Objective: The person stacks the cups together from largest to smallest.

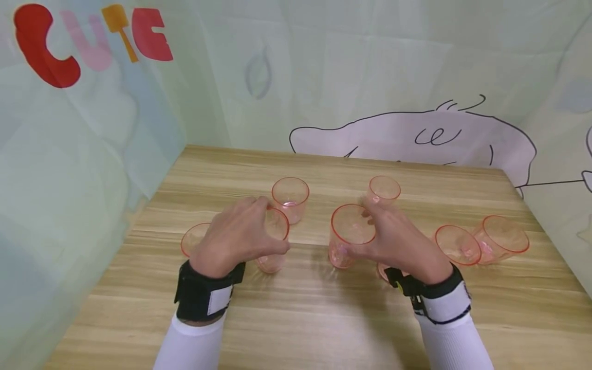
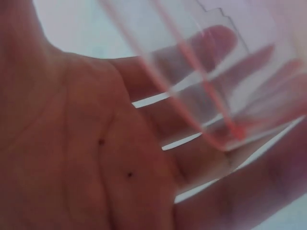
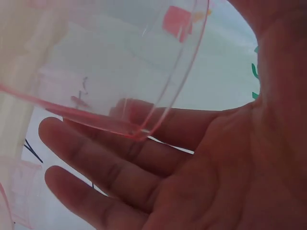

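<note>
I grip one clear pink tumbler (image 1: 272, 259) with my left hand (image 1: 238, 236) and its twin (image 1: 344, 239) with my right hand (image 1: 400, 236), thumb nearer me and fingers beyond, presumably so both mouths stay upward, well above the table (image 1: 305, 318) top; whether the bases touch the wood I can't quite tell. My forearms reach forward, palms turned inward, other cups (image 1: 290, 200) standing around them
</note>
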`<action>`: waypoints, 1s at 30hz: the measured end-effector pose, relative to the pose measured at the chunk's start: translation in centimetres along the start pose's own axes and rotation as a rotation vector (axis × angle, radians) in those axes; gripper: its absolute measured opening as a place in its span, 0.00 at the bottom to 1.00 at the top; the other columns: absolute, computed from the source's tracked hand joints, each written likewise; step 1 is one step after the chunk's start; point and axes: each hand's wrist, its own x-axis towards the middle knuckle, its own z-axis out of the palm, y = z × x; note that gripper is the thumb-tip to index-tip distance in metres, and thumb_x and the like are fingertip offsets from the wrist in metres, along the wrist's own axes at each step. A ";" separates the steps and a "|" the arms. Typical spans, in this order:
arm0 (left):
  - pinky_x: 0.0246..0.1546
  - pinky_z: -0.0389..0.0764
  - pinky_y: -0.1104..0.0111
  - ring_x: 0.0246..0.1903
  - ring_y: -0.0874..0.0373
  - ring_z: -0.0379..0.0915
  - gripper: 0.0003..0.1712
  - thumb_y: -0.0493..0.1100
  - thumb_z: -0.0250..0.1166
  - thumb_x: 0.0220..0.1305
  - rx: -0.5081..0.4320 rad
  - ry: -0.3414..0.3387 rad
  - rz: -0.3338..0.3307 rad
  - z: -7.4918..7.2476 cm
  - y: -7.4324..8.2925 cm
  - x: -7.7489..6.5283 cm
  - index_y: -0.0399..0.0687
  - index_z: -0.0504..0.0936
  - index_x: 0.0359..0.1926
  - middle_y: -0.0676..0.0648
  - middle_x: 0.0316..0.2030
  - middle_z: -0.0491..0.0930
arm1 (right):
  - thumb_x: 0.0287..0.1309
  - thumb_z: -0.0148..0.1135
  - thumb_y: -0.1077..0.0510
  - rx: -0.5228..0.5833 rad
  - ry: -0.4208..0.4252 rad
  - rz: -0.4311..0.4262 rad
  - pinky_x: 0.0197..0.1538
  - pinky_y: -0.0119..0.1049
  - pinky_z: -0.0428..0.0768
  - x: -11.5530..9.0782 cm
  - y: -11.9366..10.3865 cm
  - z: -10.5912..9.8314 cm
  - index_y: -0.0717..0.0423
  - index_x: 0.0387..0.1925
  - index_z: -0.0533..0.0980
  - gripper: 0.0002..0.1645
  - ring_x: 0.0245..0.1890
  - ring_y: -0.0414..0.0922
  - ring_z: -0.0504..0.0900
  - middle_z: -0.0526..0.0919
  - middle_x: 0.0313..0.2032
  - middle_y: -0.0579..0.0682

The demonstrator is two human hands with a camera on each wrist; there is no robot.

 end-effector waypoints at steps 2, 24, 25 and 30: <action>0.23 0.71 0.62 0.26 0.52 0.71 0.22 0.56 0.69 0.39 -0.014 0.009 0.004 0.0 0.0 0.0 0.48 0.73 0.30 0.49 0.25 0.73 | 0.39 0.82 0.38 0.020 -0.002 0.003 0.47 0.54 0.80 0.1 0.0 0.1 0.53 0.49 0.71 0.41 0.48 0.56 0.83 0.82 0.47 0.59; 0.44 0.77 0.57 0.46 0.52 0.76 0.39 0.65 0.71 0.46 -0.194 0.131 0.030 -1.7 0.2 -1.0 0.49 0.78 0.56 0.49 0.48 0.80 | 0.37 0.83 0.38 0.042 -0.011 0.050 0.44 0.50 0.82 0.4 0.1 0.6 0.59 0.61 0.71 0.53 0.46 0.52 0.82 0.82 0.50 0.58; 0.45 0.77 0.57 0.46 0.52 0.76 0.39 0.65 0.71 0.46 -0.207 0.140 0.034 -1.7 0.1 -1.0 0.50 0.78 0.57 0.49 0.49 0.80 | 0.37 0.82 0.38 0.041 -0.010 0.048 0.44 0.50 0.82 0.4 0.1 0.6 0.60 0.61 0.71 0.52 0.46 0.52 0.82 0.82 0.50 0.58; 0.46 0.76 0.58 0.46 0.53 0.76 0.35 0.62 0.72 0.47 -0.253 0.204 0.081 -1.9 -0.1 -1.0 0.53 0.78 0.56 0.51 0.49 0.80 | 0.37 0.82 0.39 0.043 -0.001 0.042 0.44 0.49 0.82 0.5 0.0 0.6 0.60 0.60 0.72 0.51 0.46 0.52 0.82 0.82 0.49 0.57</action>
